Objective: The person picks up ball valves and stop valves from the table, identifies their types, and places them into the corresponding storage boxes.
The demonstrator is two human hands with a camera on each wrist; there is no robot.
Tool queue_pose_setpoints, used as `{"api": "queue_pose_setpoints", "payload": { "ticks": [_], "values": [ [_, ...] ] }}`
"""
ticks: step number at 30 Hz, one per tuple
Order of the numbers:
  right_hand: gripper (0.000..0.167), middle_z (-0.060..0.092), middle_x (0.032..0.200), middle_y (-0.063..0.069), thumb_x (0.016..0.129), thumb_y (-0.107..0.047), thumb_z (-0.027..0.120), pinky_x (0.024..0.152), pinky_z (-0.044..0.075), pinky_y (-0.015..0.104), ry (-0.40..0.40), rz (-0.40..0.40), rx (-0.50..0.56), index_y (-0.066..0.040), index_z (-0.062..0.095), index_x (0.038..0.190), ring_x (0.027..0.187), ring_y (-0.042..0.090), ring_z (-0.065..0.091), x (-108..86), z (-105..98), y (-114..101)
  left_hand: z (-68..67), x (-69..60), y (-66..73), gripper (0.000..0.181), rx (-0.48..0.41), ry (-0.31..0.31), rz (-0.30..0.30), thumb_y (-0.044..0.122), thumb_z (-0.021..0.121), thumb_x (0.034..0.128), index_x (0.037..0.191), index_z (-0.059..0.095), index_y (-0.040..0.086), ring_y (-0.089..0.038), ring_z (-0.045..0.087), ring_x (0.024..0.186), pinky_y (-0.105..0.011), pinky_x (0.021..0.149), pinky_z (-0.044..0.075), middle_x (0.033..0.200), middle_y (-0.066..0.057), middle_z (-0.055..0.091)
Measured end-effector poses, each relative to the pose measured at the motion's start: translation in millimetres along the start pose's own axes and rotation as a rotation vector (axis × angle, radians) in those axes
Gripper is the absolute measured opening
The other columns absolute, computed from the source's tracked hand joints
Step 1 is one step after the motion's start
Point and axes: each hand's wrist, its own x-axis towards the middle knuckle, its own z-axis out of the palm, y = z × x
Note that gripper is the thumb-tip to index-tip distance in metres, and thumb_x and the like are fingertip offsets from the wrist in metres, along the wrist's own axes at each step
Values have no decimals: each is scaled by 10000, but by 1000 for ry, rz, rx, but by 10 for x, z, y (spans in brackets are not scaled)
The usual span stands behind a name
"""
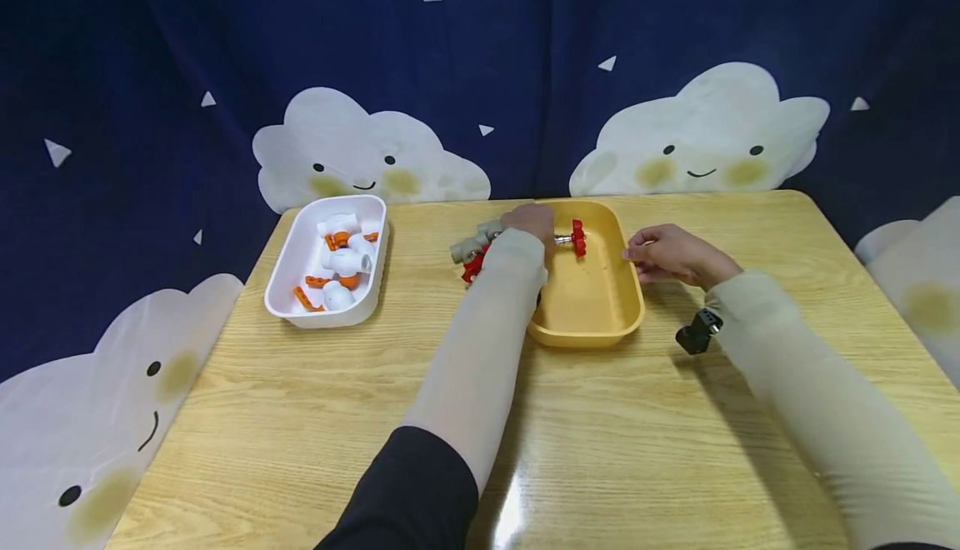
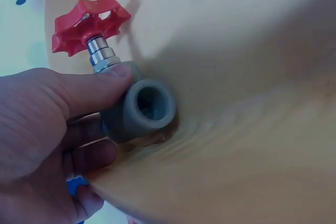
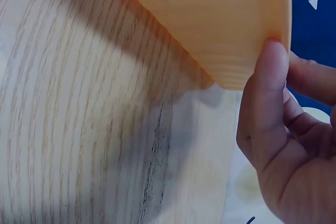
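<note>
A grey stop valve (image 2: 122, 121) with a chrome stem and a red handwheel (image 1: 577, 238) is in my left hand (image 1: 531, 218). In the left wrist view, the thumb presses on the valve's body from above, with fingers beneath it. This valve sits inside the yellow bin (image 1: 588, 339), near its left wall. My right hand (image 1: 678, 256) pinches the bin's right rim; in the right wrist view the thumb (image 3: 273, 69) lies against the wall. More grey valves (image 1: 468, 248) with red handles lie left of the bin, partly covered by my left arm.
At the left of the wooden table (image 1: 300, 417) stands a white bin (image 1: 272, 296) holding several white pipe valves with orange handles (image 1: 345, 262). A dark blue curtain (image 1: 517, 50) with cloud prints hangs behind the table. A small black camera (image 1: 699, 332) hangs at my right wrist.
</note>
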Motion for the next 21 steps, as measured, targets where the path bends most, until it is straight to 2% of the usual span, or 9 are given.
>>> {"api": "queue_pose_setpoints", "payload": {
  "ticks": [6,11,15,21],
  "values": [
    [311,574,852,-3,1027,-176,539,706,596,259,-1,4,2,54,452,1217,686,61,612,12,26,-11,-6,-36,-5,159,-10,-5,3,243,675,909,1062,713,223,-158,589,1106,-410,1035,437,1253,32,653],
    [305,567,857,3,1030,-169,530,699,594,252,-3,10,8,60,450,1215,679,61,614,-5,19,-21,38,64,-1,148,-54,-38,7,216,636,926,1057,705,203,-142,578,1047,-400,999,439,1216,37,656],
    [302,567,860,0,1029,-175,533,702,595,255,-7,7,9,55,452,1208,685,62,614,-5,13,-23,80,152,-23,118,-55,-51,18,225,618,943,1035,690,206,-131,562,970,-379,952,460,1136,51,661],
    [295,568,857,-1,1028,-164,533,705,596,254,-4,4,8,55,449,1207,683,58,613,-6,24,-23,94,185,-72,106,-70,-73,56,238,600,960,1008,680,187,-136,546,926,-340,879,466,1078,40,655]
  ]
}}
